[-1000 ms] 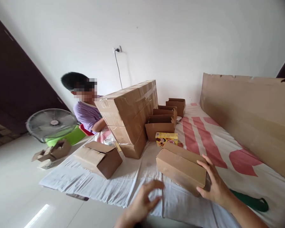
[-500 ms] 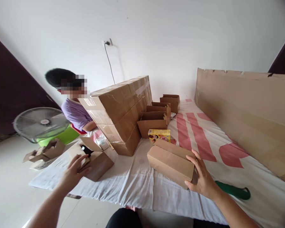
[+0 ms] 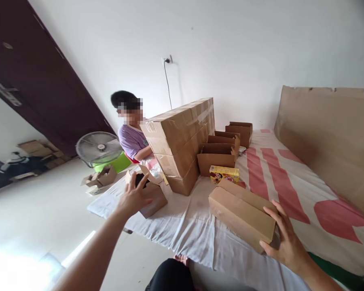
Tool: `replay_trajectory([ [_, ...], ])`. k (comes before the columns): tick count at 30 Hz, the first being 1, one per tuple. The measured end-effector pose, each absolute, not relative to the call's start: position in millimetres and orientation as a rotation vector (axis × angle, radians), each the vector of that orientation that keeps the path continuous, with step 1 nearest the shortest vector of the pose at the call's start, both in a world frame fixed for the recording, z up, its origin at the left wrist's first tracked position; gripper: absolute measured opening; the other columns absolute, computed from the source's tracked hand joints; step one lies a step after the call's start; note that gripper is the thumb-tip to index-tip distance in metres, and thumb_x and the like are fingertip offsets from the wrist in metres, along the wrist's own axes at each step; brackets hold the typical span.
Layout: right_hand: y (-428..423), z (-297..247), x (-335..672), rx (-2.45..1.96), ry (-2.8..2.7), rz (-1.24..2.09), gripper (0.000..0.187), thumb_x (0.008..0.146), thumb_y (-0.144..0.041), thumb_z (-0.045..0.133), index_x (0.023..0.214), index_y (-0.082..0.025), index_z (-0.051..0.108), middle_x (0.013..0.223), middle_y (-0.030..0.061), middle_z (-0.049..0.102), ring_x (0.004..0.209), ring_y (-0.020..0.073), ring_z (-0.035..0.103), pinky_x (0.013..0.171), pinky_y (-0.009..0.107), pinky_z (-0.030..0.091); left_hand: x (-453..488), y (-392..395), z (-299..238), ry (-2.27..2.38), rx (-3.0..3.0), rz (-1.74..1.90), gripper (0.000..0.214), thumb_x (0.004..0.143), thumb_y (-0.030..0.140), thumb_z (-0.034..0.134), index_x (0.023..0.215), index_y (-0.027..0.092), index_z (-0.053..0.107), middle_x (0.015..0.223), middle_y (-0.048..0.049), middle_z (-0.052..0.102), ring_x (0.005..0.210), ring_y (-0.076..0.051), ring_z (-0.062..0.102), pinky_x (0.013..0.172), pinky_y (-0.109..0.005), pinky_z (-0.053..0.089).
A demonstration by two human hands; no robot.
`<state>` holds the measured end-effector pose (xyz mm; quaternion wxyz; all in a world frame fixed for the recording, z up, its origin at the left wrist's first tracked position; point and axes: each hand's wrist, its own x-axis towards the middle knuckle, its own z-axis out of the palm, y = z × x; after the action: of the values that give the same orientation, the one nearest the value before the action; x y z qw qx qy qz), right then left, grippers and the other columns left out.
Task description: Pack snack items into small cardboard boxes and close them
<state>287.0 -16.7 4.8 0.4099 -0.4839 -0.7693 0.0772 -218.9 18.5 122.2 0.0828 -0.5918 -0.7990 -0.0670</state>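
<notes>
My left hand (image 3: 135, 197) is over a small open cardboard box (image 3: 154, 201) near the table's left corner, its fingers spread around the opening. Something black (image 3: 142, 180) shows inside that box; the hand hides part of it. My right hand (image 3: 283, 234) grips the near right end of a long closed cardboard box (image 3: 242, 214), fingers on the top and thumb low on the end. Just behind the long box, a small yellow printed box (image 3: 224, 174) stands on the cloth.
A taped stack of cartons (image 3: 178, 141) rises mid-table, with several open boxes (image 3: 216, 159) beside it. A tall cardboard panel (image 3: 327, 145) lines the right. A person in purple (image 3: 130, 139) sits behind the stack. A fan (image 3: 97, 149) and cartons (image 3: 104, 176) are on the floor.
The view has turned left, so everything appears farther right. My left hand's fingers, bent at the small box's opening before, are now spread. My right hand stays on the long box.
</notes>
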Motion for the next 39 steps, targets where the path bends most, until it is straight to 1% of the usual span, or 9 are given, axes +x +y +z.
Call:
replay_trajectory([
  [2,-17,5,287,-1.209,-1.941,0.181,0.072,0.076,-0.029,0.062,0.141,-0.025,0.031,0.154,0.0144,0.021,0.140,0.0414,0.030,0.104,0.060,0.041,-206,31,121,-2.433,-1.703,-0.007,0.085,0.074,0.041,0.069,0.149,0.029,0.031,0.163,-0.0133,0.006,0.136,-0.046,0.036,0.096,-0.050,0.045],
  [4,-17,5,288,-1.206,-1.941,0.173,0.072,0.077,-0.031,0.062,0.141,-0.026,0.031,0.154,0.0144,0.022,0.140,0.0416,0.030,0.104,0.060,0.041,-200,39,117,-2.446,-1.680,0.063,0.065,0.079,0.040,0.062,0.140,0.026,0.046,0.157,-0.0136,0.028,0.128,-0.045,0.043,0.087,-0.049,0.049],
  [7,-19,5,288,-1.213,-1.935,0.185,0.074,0.076,-0.030,0.063,0.142,-0.026,0.029,0.154,0.0139,0.021,0.141,0.0413,0.029,0.106,0.060,0.039,-205,38,111,-2.419,-1.728,0.078,0.038,0.084,0.039,0.054,0.116,0.019,0.062,0.128,-0.0141,0.059,0.118,-0.039,0.051,0.083,-0.045,0.050],
  [9,-20,5,287,-1.219,-1.936,0.197,0.075,0.075,-0.028,0.064,0.142,-0.026,0.029,0.155,0.0137,0.019,0.142,0.0409,0.028,0.107,0.060,0.037,-212,33,110,-2.386,-1.770,0.073,0.032,0.088,0.039,0.049,0.108,0.018,0.063,0.113,-0.0139,0.066,0.114,-0.035,0.055,0.086,-0.042,0.050],
  [14,-21,8,286,-1.222,-1.943,0.228,0.078,0.072,-0.025,0.065,0.141,-0.024,0.029,0.155,0.0149,0.017,0.143,0.0412,0.025,0.109,0.061,0.035,-218,18,105,-2.272,-1.849,0.027,0.042,0.084,0.028,0.052,0.124,0.021,0.058,0.132,-0.0113,0.059,0.126,-0.033,0.048,0.097,-0.043,0.046],
  [19,-22,10,285,-1.228,-1.940,0.234,0.080,0.069,-0.023,0.066,0.140,-0.025,0.029,0.156,0.0141,0.016,0.143,0.0401,0.025,0.110,0.061,0.034,-187,19,81,-2.223,-1.663,0.044,0.067,0.079,0.032,0.061,0.143,0.021,0.045,0.143,-0.0230,0.043,0.130,-0.055,0.035,0.093,-0.066,0.038],
  [25,-22,10,285,-1.237,-1.928,0.249,0.078,0.072,-0.025,0.064,0.141,-0.026,0.028,0.155,0.0145,0.017,0.143,0.0400,0.025,0.108,0.061,0.036,-141,34,59,-2.245,-1.438,-0.249,0.067,0.087,0.039,0.052,0.144,0.006,0.037,0.150,-0.0297,0.030,0.142,-0.053,0.001,0.100,-0.076,0.017],
  [33,-18,-3,291,-1.219,-1.929,0.163,0.074,0.078,-0.034,0.062,0.144,-0.027,0.028,0.157,0.0122,0.019,0.142,0.0426,0.028,0.105,0.060,0.041,-153,50,81,-2.560,-1.026,-0.623,0.051,0.087,0.051,0.045,0.115,0.010,0.059,0.130,-0.0232,0.052,0.130,-0.040,0.038,0.107,-0.061,0.020],
  [39,-14,-10,294,-1.196,-1.924,0.111,0.076,0.079,-0.038,0.062,0.146,-0.027,0.027,0.156,0.0128,0.021,0.140,0.0447,0.030,0.102,0.062,0.043,-176,21,82,-2.593,-0.895,-0.699,0.065,0.082,0.051,0.048,0.132,0.010,0.044,0.144,-0.0250,0.037,0.136,-0.044,0.030,0.107,-0.062,0.018],
])
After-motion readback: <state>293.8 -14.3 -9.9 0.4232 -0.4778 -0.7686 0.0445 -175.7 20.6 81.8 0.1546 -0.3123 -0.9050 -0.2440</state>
